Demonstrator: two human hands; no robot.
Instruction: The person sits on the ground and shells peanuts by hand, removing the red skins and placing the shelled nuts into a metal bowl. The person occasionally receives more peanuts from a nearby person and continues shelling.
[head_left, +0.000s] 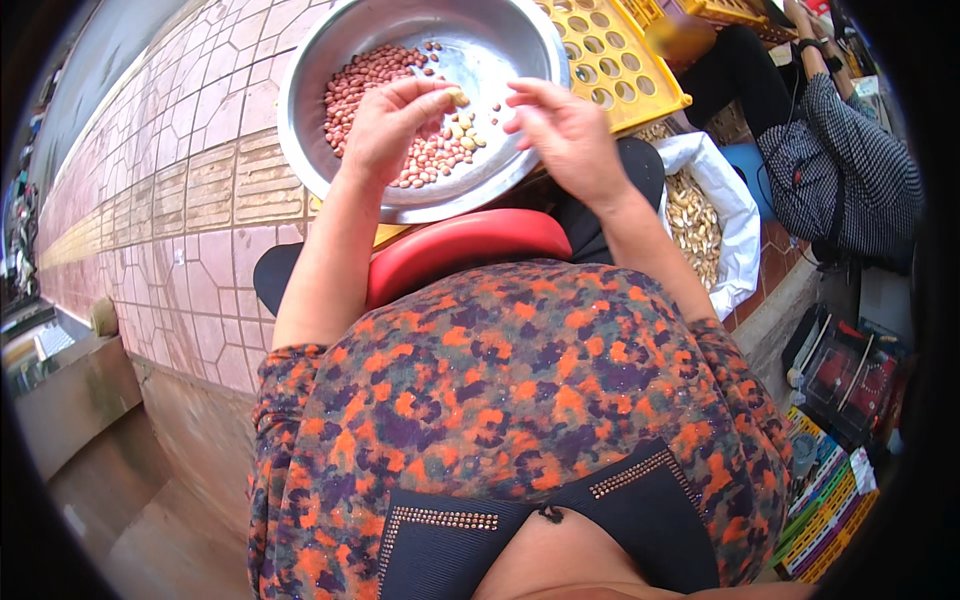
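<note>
My left hand pinches an unshelled peanut between thumb and fingertips, above a wide metal basin. Over the right part of the basin, my right hand has its fingers apart and holds nothing that I can see. Reddish shelled peanut kernels are heaped along the basin's left side, partly hidden by my left hand. Lower down, paler pink kernels lie beside several unshelled peanuts. Between the basin and my body is a red curved rim.
Yellow plastic crates are beside and partly under the basin. A white sack of empty peanut shells stands at my right. Farther right sits another person in a checked top. Paving tiles extend left; boxed goods lie lower right.
</note>
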